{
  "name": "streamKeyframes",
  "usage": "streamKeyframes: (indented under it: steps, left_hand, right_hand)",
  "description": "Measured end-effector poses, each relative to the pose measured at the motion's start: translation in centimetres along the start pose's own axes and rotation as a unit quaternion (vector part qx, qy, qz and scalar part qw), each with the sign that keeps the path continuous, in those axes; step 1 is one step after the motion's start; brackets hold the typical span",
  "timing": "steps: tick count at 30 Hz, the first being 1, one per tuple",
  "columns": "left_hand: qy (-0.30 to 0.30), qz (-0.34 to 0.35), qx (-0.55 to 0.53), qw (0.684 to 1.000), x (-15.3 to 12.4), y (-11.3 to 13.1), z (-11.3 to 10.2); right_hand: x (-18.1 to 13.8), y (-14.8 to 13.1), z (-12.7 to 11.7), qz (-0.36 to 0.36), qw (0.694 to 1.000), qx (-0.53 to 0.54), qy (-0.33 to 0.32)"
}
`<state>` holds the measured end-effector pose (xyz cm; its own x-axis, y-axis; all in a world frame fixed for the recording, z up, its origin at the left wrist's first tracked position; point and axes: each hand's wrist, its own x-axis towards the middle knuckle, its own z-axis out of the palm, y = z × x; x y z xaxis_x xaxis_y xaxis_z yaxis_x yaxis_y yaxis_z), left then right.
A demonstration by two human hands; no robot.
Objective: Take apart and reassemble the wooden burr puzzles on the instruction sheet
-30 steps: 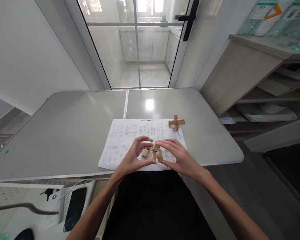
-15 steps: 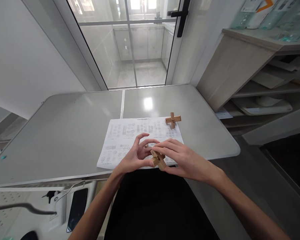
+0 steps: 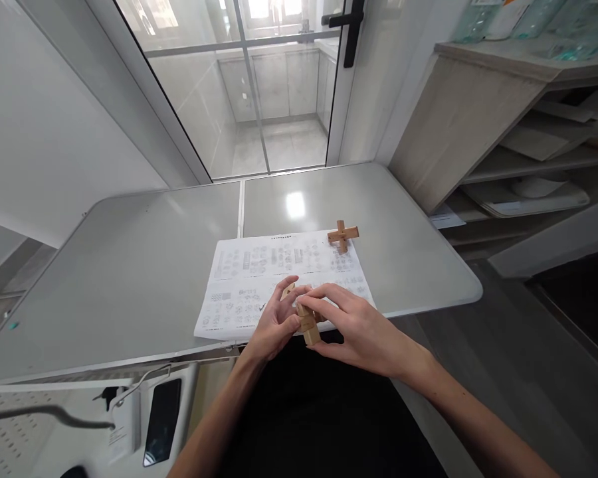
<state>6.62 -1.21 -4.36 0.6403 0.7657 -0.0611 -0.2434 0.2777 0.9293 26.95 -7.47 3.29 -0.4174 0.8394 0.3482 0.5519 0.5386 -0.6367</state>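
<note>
Both hands close on a wooden puzzle assembly (image 3: 309, 330)

Head view: beyond the grip, a printed sheet (image 3: 224, 265) lies on the grey table (image 3: 154, 252); a wooden cross (image 3: 342, 234) rests at its far right corner. Just past the left fingers, a wooden block (image 3: 289, 290) shows partly behind them. Left of and below the grip lies a smartphone (image 3: 162, 421). Fingers cover part of the assembly, held over the near table edge. The right hand (image 3: 359, 325) spans it, fingertips above, thumb below; the left hand (image 3: 279, 322) presses its side, thumb bent, index finger raised.
</note>
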Motion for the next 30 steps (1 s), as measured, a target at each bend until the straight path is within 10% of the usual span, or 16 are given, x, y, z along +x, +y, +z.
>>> streamKeyframes:
  steps: [14,21,30]
  left_hand:
    - [0.096,-0.063,0.079,0.99,-0.9,0.8,3.3]
    - [0.266,-0.034,0.075,0.96,-1.6,1.5,0.3]
    - [0.289,-0.048,0.141,0.946,-3.2,1.5,-3.4]
  right_hand:
    - [0.6,2.0,4.4,0.09,0.989,-0.057,0.1]
    - [1.4,4.0,6.5,0.153,0.979,0.068,0.116]
    - [3.8,5.8,11.2,0.188,0.976,-0.043,0.1]
